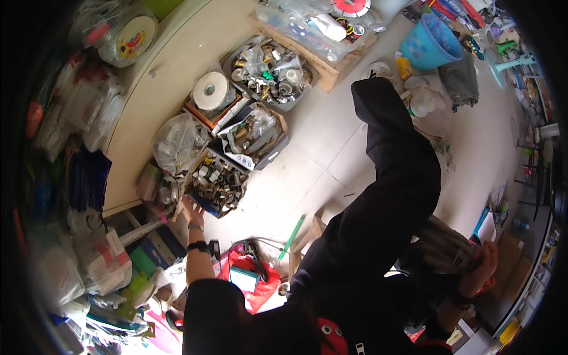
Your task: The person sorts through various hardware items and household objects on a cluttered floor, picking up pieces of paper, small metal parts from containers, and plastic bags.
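My left hand [191, 212] reaches to the near left corner of an open box of metal pipe fittings [218, 183]. Its fingers are at the box's edge; whether they grip it is hard to see. Over on the right, my right hand [480, 268] holds a bundle of grey cloth [446, 248], which looks knitted and is partly blurred. Something orange shows by that palm. Behind the fittings box sits a second container of bagged fittings [255, 133]. A grey tub [270, 75] full of brass, chrome and white fittings stands farther back.
A white roll [210, 91] and a clear bag [181, 142] lie beside the boxes, along a cream cabinet [164, 95]. A green stick [292, 237] and red bag [262, 284] lie nearby. The blue bin [430, 42] stands far right. My black-clad leg [395, 164] crosses the middle.
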A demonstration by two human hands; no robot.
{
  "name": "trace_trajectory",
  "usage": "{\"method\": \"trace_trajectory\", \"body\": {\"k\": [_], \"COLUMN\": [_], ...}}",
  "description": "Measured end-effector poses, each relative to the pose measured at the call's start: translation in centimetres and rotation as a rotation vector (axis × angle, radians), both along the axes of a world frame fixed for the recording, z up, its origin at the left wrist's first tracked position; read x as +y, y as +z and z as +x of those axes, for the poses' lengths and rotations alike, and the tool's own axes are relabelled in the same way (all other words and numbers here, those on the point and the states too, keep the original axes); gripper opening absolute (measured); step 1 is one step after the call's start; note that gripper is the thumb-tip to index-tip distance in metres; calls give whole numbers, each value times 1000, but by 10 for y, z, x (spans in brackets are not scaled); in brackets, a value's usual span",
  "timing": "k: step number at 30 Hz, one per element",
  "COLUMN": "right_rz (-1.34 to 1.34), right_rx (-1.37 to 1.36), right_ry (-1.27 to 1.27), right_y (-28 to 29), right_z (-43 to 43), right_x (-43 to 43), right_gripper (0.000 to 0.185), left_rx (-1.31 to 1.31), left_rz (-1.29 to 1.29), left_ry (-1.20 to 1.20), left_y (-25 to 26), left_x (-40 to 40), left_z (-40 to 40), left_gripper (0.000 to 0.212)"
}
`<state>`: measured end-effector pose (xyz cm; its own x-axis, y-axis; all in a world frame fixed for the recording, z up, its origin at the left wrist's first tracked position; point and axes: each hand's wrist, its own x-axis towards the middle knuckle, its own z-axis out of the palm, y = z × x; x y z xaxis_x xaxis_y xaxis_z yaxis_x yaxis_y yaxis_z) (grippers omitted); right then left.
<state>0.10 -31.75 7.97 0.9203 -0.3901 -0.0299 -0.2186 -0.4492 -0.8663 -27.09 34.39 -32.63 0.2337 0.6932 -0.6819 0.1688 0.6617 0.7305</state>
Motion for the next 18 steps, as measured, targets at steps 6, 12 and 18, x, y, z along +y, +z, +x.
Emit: {"method": "trace_trajectory", "body": {"k": [6, 12, 18], "right_rz": [-672, 99, 181], "right_rx": [-212, -289, -451], "right_ry": [399, 58, -3], "right_y": [-4, 36, 72], "right_z": [-1, 1, -22], "right_x": [32, 20, -37], "right_gripper": [12, 9, 12], "left_rx": [-4, 395, 283], "left_rz": [29, 9, 1000], "left_ry": [-98, -199, -997], "left_y": [-28, -7, 112], "left_x": [32, 35, -65], "left_z": [-28, -7, 132], "left_gripper": [78, 76, 48]}}
